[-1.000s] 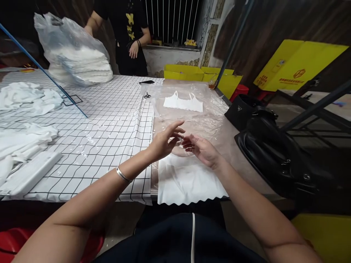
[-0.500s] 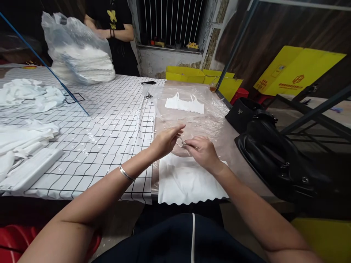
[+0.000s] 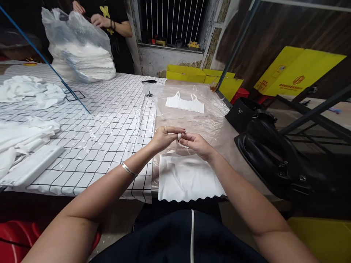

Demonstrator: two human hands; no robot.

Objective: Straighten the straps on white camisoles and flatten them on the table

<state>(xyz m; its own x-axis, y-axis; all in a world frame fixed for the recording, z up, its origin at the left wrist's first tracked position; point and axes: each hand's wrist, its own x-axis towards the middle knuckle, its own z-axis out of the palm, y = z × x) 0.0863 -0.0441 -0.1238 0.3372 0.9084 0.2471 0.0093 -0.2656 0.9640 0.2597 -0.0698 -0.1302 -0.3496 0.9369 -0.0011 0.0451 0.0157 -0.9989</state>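
A white garment piece with a wavy hem (image 3: 189, 179) lies at the table's front edge, below my hands. Above its upper edge my left hand (image 3: 166, 138) and my right hand (image 3: 197, 144) meet, fingers closed in a pinch. A narrow white strap (image 3: 179, 136) shows between their fingertips; whether it joins the garment is hard to make out. Farther back, a white bra top (image 3: 185, 103) lies flat with its two straps pointing away from me. Both pieces rest on clear plastic sheeting (image 3: 189, 122).
White garments (image 3: 24, 133) are heaped on the checked cloth (image 3: 109, 146) at left, near a white box-like device (image 3: 33, 168). A filled plastic bag (image 3: 82, 54) stands before a co-worker (image 3: 120, 40). Small scissors (image 3: 149, 94) lie mid-table. A black bag (image 3: 274, 157) sits at right.
My hands have come together, and the left fingers have closed in toward the strap. The co-worker's hands have risen to the top of the plastic bag.
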